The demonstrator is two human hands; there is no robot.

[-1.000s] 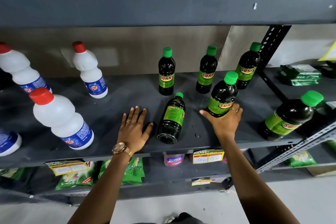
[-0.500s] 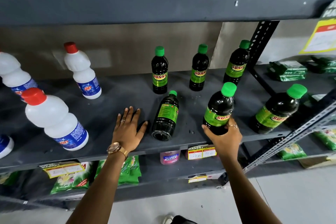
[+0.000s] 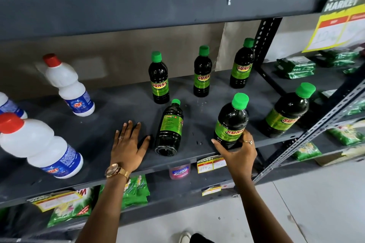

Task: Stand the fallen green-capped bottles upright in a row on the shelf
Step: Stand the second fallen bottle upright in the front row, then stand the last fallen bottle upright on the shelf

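Head view looks down on a dark grey metal shelf (image 3: 110, 124). On it the right hand (image 3: 238, 152) is clamped round the lower body of a dark green-capped plastic bottle with a green "SUNNY" label (image 3: 232, 122), held upright near the front edge. The left hand (image 3: 126, 144) lies flat on the shelf, palm down, fingers spread and holding nothing, its thumb just beside a fallen dark bottle with a green cap (image 3: 170, 127). That bottle lies on its side, base toward the front edge and cap pointing to the back. Behind it three matching green-capped bottles (image 3: 202, 73) stand upright in a row by the back wall. Another green-capped bottle (image 3: 286, 112) stands at the shelf's right end. Well apart to the left stand white plastic bottles with red caps (image 3: 69, 87).
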